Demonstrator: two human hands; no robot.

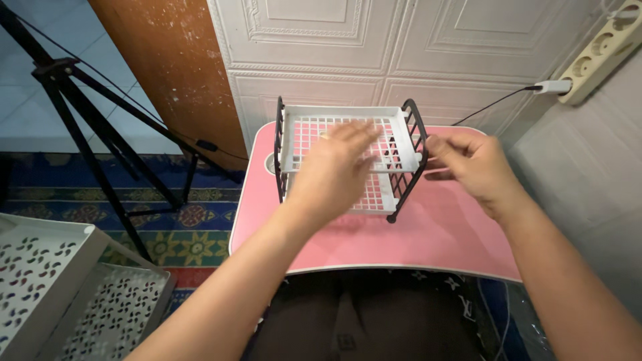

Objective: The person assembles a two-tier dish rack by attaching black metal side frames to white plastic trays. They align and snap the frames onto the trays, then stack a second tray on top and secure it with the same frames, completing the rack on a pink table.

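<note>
Head view: our left hand (334,170) hovers spread over the white lattice tray (344,144) in its black frame (413,157), twelve o'clock on the pink table (428,234). Right hand (471,164) pinches the frame's three o'clock side; a careless tug could tip the rack.

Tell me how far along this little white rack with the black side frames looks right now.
Looks mostly put together: the white rack stands on the pink table with black frames on both sides and two grid shelves between them. In hand: the left hand reaches over the top shelf, while the right hand is at the right-side frame; whether it grips it is unclear. Left: two perforated white trays sit unused on the floor.
</note>
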